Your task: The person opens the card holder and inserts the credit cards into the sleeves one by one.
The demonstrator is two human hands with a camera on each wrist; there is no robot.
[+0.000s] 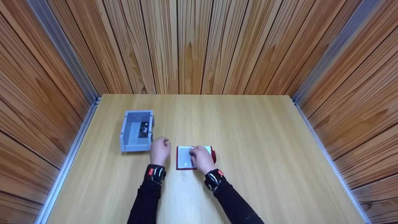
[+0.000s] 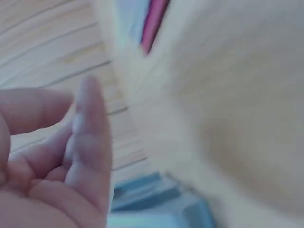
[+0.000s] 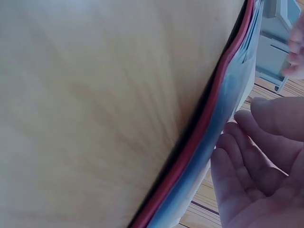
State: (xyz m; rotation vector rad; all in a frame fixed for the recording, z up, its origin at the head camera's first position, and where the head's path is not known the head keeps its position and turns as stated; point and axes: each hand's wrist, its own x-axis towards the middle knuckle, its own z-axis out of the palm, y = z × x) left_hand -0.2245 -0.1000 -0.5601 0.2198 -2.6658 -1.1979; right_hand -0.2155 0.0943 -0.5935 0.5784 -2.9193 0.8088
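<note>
A small card holder (image 1: 184,157) with a red cover and clear, pale sleeves lies open on the table. My right hand (image 1: 202,159) is over its right half, fingertips at the sleeves. From the right wrist, the holder's red edge (image 3: 202,135) runs diagonally beside the bent fingers (image 3: 230,183), with nothing clearly seen between them and the thumb. My left hand (image 1: 160,151) hovers by the near right corner of a grey bin (image 1: 135,148). Its fingers (image 2: 90,142) are loosely bent and hold nothing. A black card (image 1: 143,129) with pale lettering lies inside the bin.
The wooden table (image 1: 255,149) extends to the right of the holder. Plank walls (image 1: 196,46) enclose the back and both sides, with metal rails (image 1: 68,168) along the side edges.
</note>
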